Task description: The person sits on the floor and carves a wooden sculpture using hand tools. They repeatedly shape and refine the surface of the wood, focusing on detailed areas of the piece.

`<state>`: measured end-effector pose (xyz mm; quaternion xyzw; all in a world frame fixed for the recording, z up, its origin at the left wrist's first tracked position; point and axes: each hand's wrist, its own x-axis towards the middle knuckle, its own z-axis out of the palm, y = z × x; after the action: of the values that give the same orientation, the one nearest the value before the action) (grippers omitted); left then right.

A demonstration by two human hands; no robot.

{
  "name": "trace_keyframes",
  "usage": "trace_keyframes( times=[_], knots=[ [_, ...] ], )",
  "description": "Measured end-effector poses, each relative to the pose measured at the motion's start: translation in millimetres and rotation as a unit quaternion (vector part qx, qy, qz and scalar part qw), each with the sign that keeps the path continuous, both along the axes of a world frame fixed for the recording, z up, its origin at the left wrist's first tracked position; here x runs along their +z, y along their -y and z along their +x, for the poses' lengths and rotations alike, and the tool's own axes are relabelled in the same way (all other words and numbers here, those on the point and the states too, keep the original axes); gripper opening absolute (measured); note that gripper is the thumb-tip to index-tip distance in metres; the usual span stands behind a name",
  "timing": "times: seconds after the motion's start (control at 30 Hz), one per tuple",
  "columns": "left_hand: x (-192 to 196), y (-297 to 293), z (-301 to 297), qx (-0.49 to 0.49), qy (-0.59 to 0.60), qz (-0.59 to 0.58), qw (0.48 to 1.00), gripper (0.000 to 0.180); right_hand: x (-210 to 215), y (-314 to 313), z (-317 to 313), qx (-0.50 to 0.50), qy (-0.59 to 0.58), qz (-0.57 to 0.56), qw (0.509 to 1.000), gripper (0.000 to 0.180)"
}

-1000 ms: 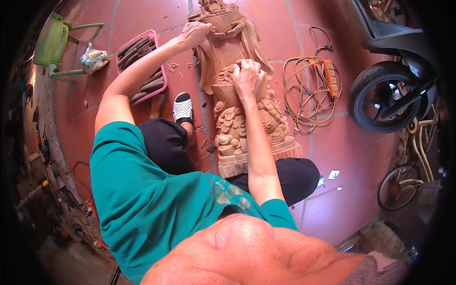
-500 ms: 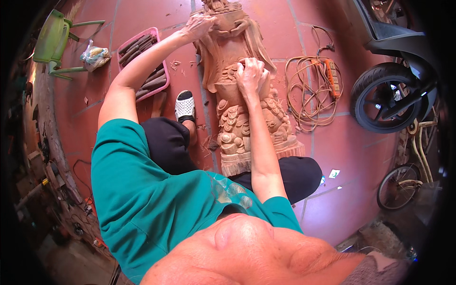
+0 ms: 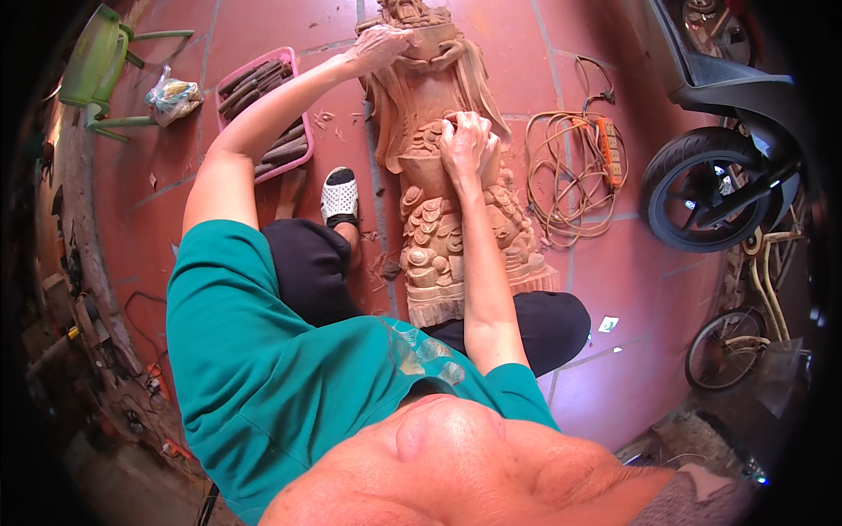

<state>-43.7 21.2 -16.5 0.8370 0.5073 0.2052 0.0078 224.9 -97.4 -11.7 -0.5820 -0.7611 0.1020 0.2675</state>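
A carved wooden statue (image 3: pixel 436 85) lies lengthwise on the floor in front of me, its head at the far end and its base close to my legs. My left hand (image 3: pixel 382 47) grips the statue's upper left part near the head, fingers bent and close together. Over the carved coins at the figure's middle, my right hand (image 3: pixel 469 149) is bent down with its fingers curled in against the wood. Its fingertips are partly hidden, and whatever they pinch, if anything, is too small to make out.
Left of the statue stands a pink basket (image 3: pixel 309 131) of dark tool handles, with a plastic bag (image 3: pixel 174 95) and green chair (image 3: pixel 95 61) beyond. Rightward lie a coiled cord (image 3: pixel 561 210), an orange power strip (image 3: pixel 610 151) and a motorbike wheel (image 3: pixel 702 188). Wood shavings (image 3: pixel 326 118) dot the tiles.
My left hand has slid slightly rightward on the statue's upper part. My right hand stays over the carved coins, with only a tiny shift. The view has turned a little.
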Motion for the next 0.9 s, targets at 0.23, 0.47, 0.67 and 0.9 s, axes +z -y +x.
trace_keyframes(
  times=[0.23, 0.47, 0.67, 0.9],
  knots=[
    [-18, 11, -19, 0.054, -0.026, 0.005, 0.998, 0.017, 4, 2, 0, 0.006, -0.003, 0.003, 1.000, 0.014],
    [-10, 15, -23, 0.119, -0.020, -0.035, 0.992, 0.016, 4, 2, -2, 0.001, 0.009, 0.003, 1.000, 0.014],
    [-4, 0, -4, 0.055, 0.019, 0.029, 0.998, 0.013, -1, 3, -3, 0.007, 0.005, 0.015, 1.000, 0.015],
    [-16, 5, -15, 0.074, -0.056, -0.004, 0.996, 0.011, 3, 2, 0, 0.010, -0.012, 0.016, 1.000, 0.014]
  ],
)
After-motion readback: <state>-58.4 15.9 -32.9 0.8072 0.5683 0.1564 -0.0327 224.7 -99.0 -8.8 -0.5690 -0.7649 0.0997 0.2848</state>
